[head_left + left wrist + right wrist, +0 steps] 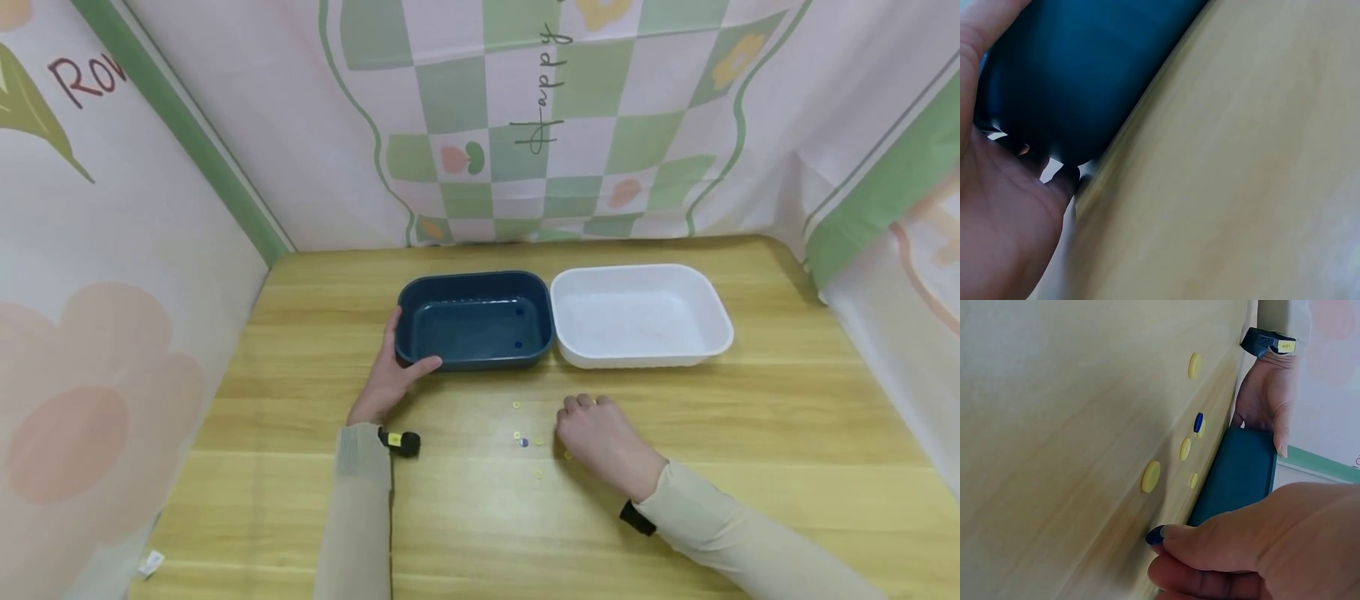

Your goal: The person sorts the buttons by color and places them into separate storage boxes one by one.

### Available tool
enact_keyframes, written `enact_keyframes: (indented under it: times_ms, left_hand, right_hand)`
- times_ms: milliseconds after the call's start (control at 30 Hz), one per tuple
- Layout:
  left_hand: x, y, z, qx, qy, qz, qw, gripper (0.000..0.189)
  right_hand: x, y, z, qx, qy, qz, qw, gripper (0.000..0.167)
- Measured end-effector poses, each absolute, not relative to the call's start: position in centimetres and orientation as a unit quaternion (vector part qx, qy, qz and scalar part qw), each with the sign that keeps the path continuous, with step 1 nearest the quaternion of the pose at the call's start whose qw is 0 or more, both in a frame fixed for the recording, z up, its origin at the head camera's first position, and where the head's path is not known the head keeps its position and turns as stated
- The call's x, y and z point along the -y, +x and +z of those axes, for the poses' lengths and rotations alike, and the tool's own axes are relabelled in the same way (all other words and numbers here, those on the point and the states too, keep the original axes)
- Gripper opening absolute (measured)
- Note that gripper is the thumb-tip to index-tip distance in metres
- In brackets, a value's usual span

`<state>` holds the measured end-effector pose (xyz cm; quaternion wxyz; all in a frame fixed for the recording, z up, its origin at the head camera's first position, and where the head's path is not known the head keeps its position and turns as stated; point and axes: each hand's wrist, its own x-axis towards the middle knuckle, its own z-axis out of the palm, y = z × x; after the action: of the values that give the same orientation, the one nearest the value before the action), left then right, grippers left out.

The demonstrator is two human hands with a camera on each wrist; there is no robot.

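My left hand grips the left end of a dark blue rectangular tub, its thumb along the near rim and its fingers round the end wall. Two small blue discs lie inside the tub, near its right end. In the right wrist view, my right hand pinches a blue button-like disc between thumb and finger, close over the table. Several yellow button-like discs lie scattered on the wood to the left of this hand in the head view, with one more blue disc among them.
A white rectangular tub stands right beside the blue one, beyond my right hand. Printed cloth hangs behind the wooden table and along both sides. A small white tag lies at the table's near left edge.
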<state>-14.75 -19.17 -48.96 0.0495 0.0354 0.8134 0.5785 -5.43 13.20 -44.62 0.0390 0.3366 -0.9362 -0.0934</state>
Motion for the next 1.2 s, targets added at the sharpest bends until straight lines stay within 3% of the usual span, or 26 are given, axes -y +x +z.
enact_keyframes:
  times_ms: [333, 500, 667, 900, 1200]
  left_hand:
    - [19.2, -14.7, -49.2, -0.811, 0.036, 0.582, 0.044, 0.104]
    - [19.2, -14.7, -49.2, -0.811, 0.034, 0.582, 0.041, 0.104]
    - [19.3, -14.7, -49.2, -0.811, 0.038, 0.582, 0.044, 0.107]
    - [19.4, -14.8, -49.3, -0.807, 0.040, 0.588, 0.042, 0.107]
    - [19.4, -14.9, -49.1, -0.799, 0.044, 0.598, 0.050, 0.106]
  right_hand:
    - [-13.6, -5.9, -44.1, 0.946, 0.318, -0.063, 0.023, 0.012]
    - [-13.6, -6.7, -43.5, 0.956, 0.291, 0.030, 0.032, 0.010]
    - [-13.2, -7.8, -42.2, 0.956, 0.240, 0.170, 0.005, 0.001]
    - [-13.3, -10.1, -41.4, 0.907, 0.148, 0.390, -0.059, 0.018]
    - [-13.5, -12.3, -41.4, 0.823, 0.021, 0.560, -0.096, 0.040]
